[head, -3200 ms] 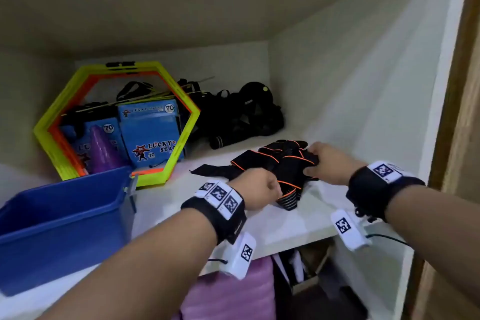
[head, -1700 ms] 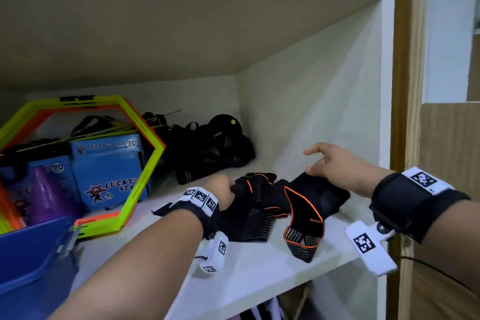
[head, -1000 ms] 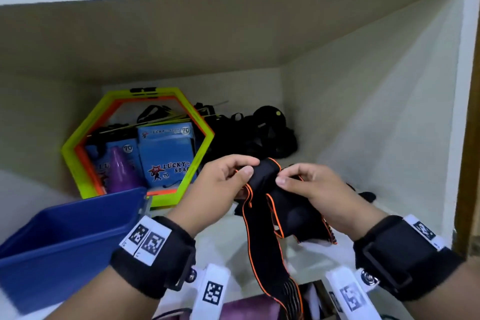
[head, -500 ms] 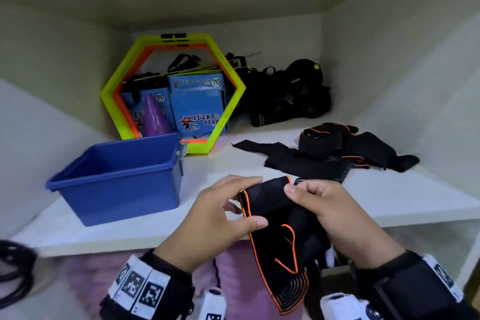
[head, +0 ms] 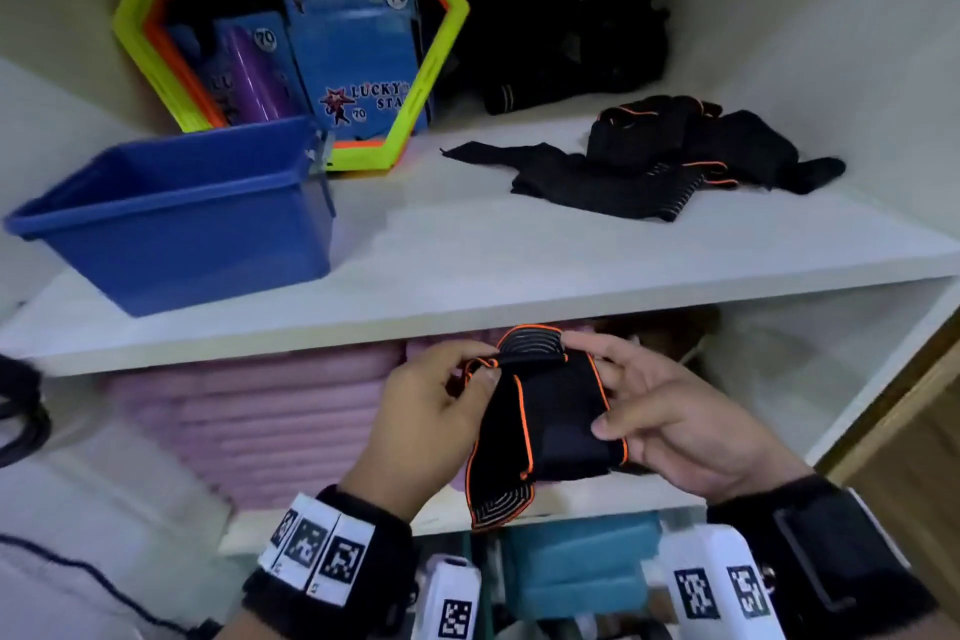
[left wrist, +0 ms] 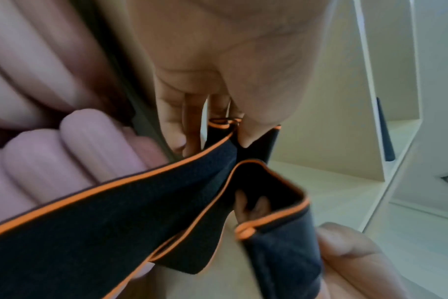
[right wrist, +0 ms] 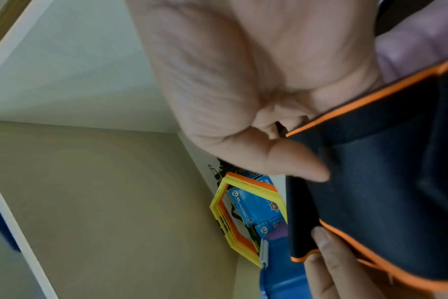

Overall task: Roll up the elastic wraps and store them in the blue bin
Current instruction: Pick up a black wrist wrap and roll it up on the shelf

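Both hands hold one elastic wrap [head: 545, 421] in front of the shelf [head: 467, 265], below its near edge. The wrap is black with orange edging.

Left hand [head: 431, 426]: the fingers [left wrist: 171, 125] and thumb are curled round the wrap's upper left edge and pinch it. A loose end of the wrap hangs down below this hand, showing a striped tip.

Right hand [head: 675, 421]: the fingers [head: 597, 353] are curled behind the wrap's far end, and the thumb presses on its right edge, so the hand grasps the wrap. In the right wrist view the thumb lies flat on the black fabric [right wrist: 384, 192].

The wrap's far end is folded over onto itself between the two hands. The left wrist view shows several layers of the band folded together [left wrist: 166, 212].

The blue bin [head: 176, 213] stands on the left of the shelf, well apart from the held wrap. What the bin contains cannot be told.

More wraps [head: 665, 156] lie in a loose pile on the right of the shelf, unrolled.

Behind the bin a yellow-green hexagonal frame [head: 441, 52] leans at the far wall, with blue boxes [head: 358, 52] inside it.
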Available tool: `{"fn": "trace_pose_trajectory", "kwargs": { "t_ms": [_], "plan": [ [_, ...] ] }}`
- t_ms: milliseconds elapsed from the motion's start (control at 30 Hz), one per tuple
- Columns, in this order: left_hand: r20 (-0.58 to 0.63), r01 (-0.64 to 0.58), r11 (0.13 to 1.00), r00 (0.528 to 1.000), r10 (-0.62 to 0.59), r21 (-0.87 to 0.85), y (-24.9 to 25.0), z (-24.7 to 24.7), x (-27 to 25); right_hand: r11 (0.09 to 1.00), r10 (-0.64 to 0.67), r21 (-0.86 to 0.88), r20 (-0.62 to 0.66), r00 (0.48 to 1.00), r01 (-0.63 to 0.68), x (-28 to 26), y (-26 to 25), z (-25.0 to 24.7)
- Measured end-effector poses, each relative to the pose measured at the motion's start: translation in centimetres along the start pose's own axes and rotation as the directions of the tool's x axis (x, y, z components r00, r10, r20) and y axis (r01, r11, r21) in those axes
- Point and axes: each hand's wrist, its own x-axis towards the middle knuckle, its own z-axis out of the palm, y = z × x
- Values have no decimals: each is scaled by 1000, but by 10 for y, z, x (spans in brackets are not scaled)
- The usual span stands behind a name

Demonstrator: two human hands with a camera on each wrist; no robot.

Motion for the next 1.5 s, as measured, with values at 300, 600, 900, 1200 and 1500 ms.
{"fn": "trace_pose_trajectory", "kwargs": {
  "t_ms": [300, 600, 900, 1200, 1500],
  "plan": [
    [20, 153, 985, 988, -151, -82, -33, 28, -20, 995, 25, -81, -351, 936, -57, -3, 35, -12],
    [14, 93, 995, 996, -92, -37, -30, 61, -53, 981, 193, 10, -43, 980, -193, -13, 39, -40],
    [-161, 183, 978, 967, -197, -98, -17, 83, -80, 957, 250, -112, -164, 954, -269, -15, 28, -60],
    [-166, 237, 967, 954, -250, -95, -18, 62, -79, 959, 256, -92, -130, 958, -269, -5, 24, -37],
    [44, 115, 990, 993, -111, -78, -9, 33, -69, 947, 221, 256, -92, 971, -192, -1, 27, 3]
  ]
}}
